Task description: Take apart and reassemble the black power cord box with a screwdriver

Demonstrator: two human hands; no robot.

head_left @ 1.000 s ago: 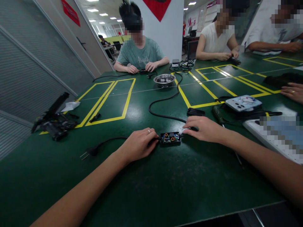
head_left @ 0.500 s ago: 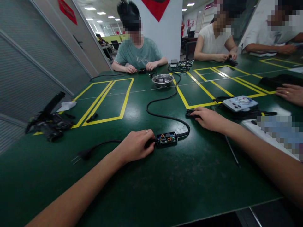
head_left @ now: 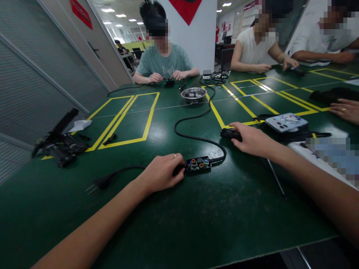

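My left hand is closed round the dark cable end at the left side of an open black case. Inside that case a circuit board faces up, with copper-coloured coils on it. A black power cord runs left from under my fingers to a two-pin plug. From the case's right end a thicker black cable curves away across the table. My right hand grips a small black plastic cover between thumb and fingers, just above or on the table; the fingertips partly hide it.
A metal bowl holds small parts further back. Right of my right hand lie a phone and a screwdriver. Black parts are heaped at far left. Other people sit around the green table, with one person's hand at right.
My right hand has lifted slightly and turned, and more of the black cover shows in its grip. My left hand stays put. A co-worker across the table has moved an arm to the right.
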